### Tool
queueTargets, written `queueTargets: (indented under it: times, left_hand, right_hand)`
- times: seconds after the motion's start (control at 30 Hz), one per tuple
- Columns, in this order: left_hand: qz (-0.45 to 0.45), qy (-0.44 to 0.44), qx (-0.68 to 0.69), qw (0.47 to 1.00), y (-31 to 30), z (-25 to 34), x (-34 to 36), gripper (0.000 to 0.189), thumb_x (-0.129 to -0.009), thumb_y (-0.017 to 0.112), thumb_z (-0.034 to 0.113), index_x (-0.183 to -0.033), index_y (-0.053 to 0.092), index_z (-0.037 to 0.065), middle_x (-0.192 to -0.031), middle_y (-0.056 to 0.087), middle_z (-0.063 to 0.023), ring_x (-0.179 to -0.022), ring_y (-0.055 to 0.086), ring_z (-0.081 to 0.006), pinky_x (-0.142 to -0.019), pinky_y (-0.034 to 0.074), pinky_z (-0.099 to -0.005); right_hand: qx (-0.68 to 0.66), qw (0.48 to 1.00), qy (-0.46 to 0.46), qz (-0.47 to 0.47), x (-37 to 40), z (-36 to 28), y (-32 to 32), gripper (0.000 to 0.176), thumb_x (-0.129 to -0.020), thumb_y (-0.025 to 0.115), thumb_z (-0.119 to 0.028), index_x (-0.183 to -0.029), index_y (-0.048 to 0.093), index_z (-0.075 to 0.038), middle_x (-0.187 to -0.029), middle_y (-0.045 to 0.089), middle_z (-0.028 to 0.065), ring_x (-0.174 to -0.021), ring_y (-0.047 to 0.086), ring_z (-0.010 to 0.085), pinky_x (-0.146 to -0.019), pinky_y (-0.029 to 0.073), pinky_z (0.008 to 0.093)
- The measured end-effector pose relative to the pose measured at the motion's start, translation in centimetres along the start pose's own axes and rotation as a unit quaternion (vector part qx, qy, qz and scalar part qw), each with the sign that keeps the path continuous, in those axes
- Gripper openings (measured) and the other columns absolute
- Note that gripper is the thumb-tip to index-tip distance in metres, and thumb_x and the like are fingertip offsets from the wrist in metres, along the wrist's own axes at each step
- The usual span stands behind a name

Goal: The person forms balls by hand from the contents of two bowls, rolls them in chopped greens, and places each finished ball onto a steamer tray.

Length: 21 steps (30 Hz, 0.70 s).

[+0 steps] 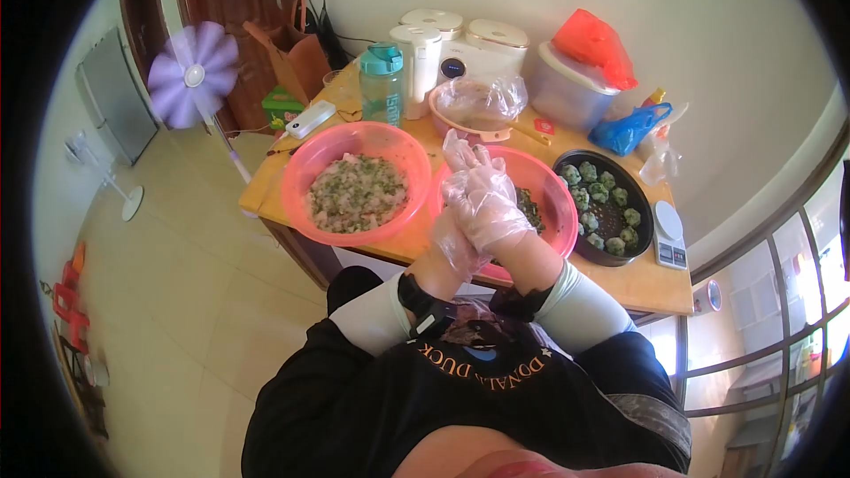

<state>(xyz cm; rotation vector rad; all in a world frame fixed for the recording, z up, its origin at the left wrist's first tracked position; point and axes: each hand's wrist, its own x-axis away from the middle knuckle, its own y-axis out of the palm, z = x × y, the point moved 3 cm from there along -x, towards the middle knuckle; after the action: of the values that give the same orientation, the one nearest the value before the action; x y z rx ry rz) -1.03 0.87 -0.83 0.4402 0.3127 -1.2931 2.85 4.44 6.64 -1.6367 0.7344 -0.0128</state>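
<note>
Both hands wear clear plastic gloves and are pressed together above the right pink bowl (562, 204). My left hand (460, 221) lies mostly behind and below my right hand (491, 199), whose fingers are wrapped over it. Anything between the palms is hidden. Chopped green filling shows in the bowl beside the hands. To the left, another pink bowl (297, 190) holds a pale and green chopped mixture. Right of the hands, a round black pan (648, 235) contains several green-flecked balls.
Behind the bowls stand a teal bottle (382, 93), white appliances (482, 49), a plastic-covered pot (460, 124) and a lidded tub (567, 93). A kitchen scale (670, 235) sits at the right table edge. A purple fan (194, 75) stands left of the table.
</note>
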Motion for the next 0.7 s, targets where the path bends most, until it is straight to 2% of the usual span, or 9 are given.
queueTargets:
  times: [0.07,0.27,0.33,0.4,0.43,0.53,0.57,0.67,0.7]
  left_hand:
    - [0.042,-0.093,0.560,0.822,0.9,2.2,0.1,0.050,-0.108,0.036,0.033,-0.154,0.032,0.013,-0.151,0.044,-0.0088,-0.139,0.044,-0.0239,-0.116,0.037,-0.0420]
    - [0.088,-0.172,0.612,0.767,0.1,-0.5,-0.4,0.047,-0.109,0.031,0.039,-0.145,0.045,0.012,-0.146,0.052,-0.0078,-0.135,0.048,-0.0257,-0.115,0.036,-0.0440]
    - [0.106,-0.183,0.614,0.761,-0.3,-0.4,-0.6,0.047,-0.109,0.031,0.039,-0.144,0.047,0.012,-0.145,0.053,-0.0077,-0.134,0.049,-0.0260,-0.115,0.036,-0.0443]
    - [0.191,-0.150,0.640,0.729,-0.7,-0.1,-0.4,0.056,-0.108,0.026,0.047,-0.139,0.049,0.006,-0.141,0.055,-0.0142,-0.132,0.050,-0.0310,-0.114,0.037,-0.0495]
    - [0.197,-0.157,0.636,0.729,-0.7,0.5,-0.3,0.060,-0.108,0.024,0.050,-0.137,0.051,0.006,-0.141,0.055,-0.0161,-0.130,0.051,-0.0321,-0.114,0.037,-0.0507]
    - [0.154,-0.137,0.650,0.732,-1.1,0.6,-0.3,0.061,-0.108,0.024,0.051,-0.138,0.050,0.005,-0.141,0.054,-0.0163,-0.130,0.051,-0.0322,-0.114,0.038,-0.0499]
    - [0.154,-0.137,0.650,0.731,-1.3,0.6,-0.2,0.061,-0.108,0.024,0.051,-0.138,0.050,0.005,-0.141,0.054,-0.0163,-0.130,0.051,-0.0322,-0.114,0.038,-0.0499]
    - [0.047,-0.123,0.620,0.774,-1.7,-0.2,-0.2,0.062,-0.107,0.027,0.053,-0.139,0.049,0.005,-0.138,0.055,-0.0156,-0.130,0.051,-0.0325,-0.112,0.040,-0.0477]
    - [-0.028,-0.102,0.653,0.750,-1.8,-1.2,-0.6,0.062,-0.107,0.030,0.054,-0.140,0.048,0.005,-0.136,0.056,-0.0157,-0.128,0.053,-0.0326,-0.110,0.042,-0.0471]
  right_hand:
    - [-0.014,1.000,0.011,-0.008,0.0,-0.6,-0.7,0.071,-0.097,0.052,-0.035,-0.156,0.028,-0.004,-0.152,0.043,0.0211,-0.142,0.036,0.0413,-0.113,0.030,0.0600]
    - [-0.115,0.984,0.070,-0.119,-1.0,2.6,1.2,0.065,-0.100,0.046,-0.035,-0.155,0.032,-0.005,-0.149,0.046,0.0228,-0.141,0.038,0.0422,-0.114,0.032,0.0533]
    - [-0.270,0.956,-0.093,0.066,-1.1,7.5,3.0,0.063,-0.101,0.046,-0.036,-0.153,0.034,-0.003,-0.143,0.052,0.0229,-0.133,0.047,0.0417,-0.111,0.037,0.0469]
    - [-0.686,0.693,0.211,0.074,-0.6,4.3,-2.1,0.060,-0.098,0.057,-0.032,-0.147,0.046,0.000,-0.146,0.053,0.0177,-0.133,0.051,0.0308,-0.113,0.038,0.0449]
    - [-0.372,0.921,-0.005,0.113,-0.1,5.8,-2.6,0.051,-0.099,0.058,-0.031,-0.140,0.056,-0.001,-0.134,0.062,0.0174,-0.121,0.059,0.0260,-0.105,0.044,0.0394]
    - [-0.436,0.890,0.125,-0.050,1.2,3.9,-4.6,0.046,-0.098,0.060,-0.027,-0.135,0.060,0.000,-0.117,0.070,0.0131,-0.109,0.063,0.0198,-0.095,0.049,0.0338]
    - [-0.266,0.959,-0.087,-0.044,1.5,2.9,-4.3,0.042,-0.096,0.063,-0.021,-0.130,0.063,0.003,-0.100,0.070,0.0081,-0.093,0.064,0.0166,-0.087,0.051,0.0309]
    - [-0.304,0.942,0.092,-0.112,2.4,2.2,-3.3,0.039,-0.091,0.067,-0.012,-0.126,0.063,0.004,-0.092,0.066,0.0043,-0.085,0.061,0.0143,-0.080,0.052,0.0294]
    - [-0.327,0.940,0.013,-0.096,2.3,2.8,-1.9,0.039,-0.087,0.069,-0.008,-0.124,0.063,0.003,-0.089,0.064,0.0017,-0.079,0.060,0.0141,-0.076,0.052,0.0294]
